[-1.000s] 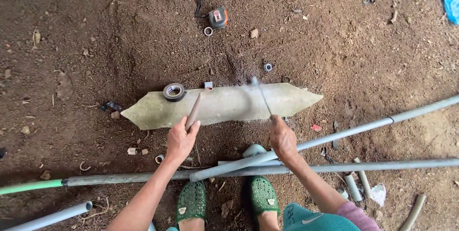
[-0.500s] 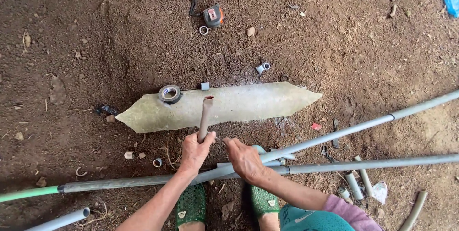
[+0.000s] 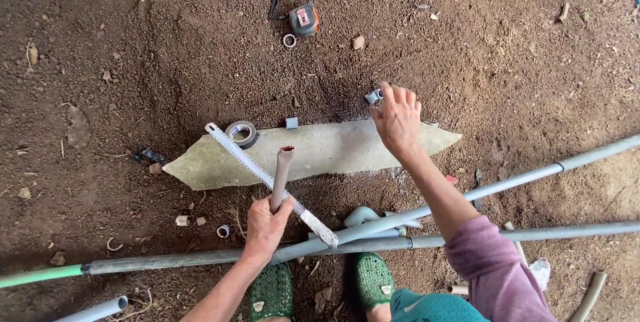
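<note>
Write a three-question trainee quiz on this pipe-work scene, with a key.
1. True or false: the left hand holds a short grey pipe piece.
2. What is the right hand reaching to? A) the tape measure B) a small grey fitting C) the tape roll
3. Fill in: the hacksaw blade lies slanted over the flat pale ____.

Key: 1 true; the hand grips its lower end, upper end over the slab. 2 B; the fingertips are at the fitting on the soil beyond the slab. 3 slab.
</note>
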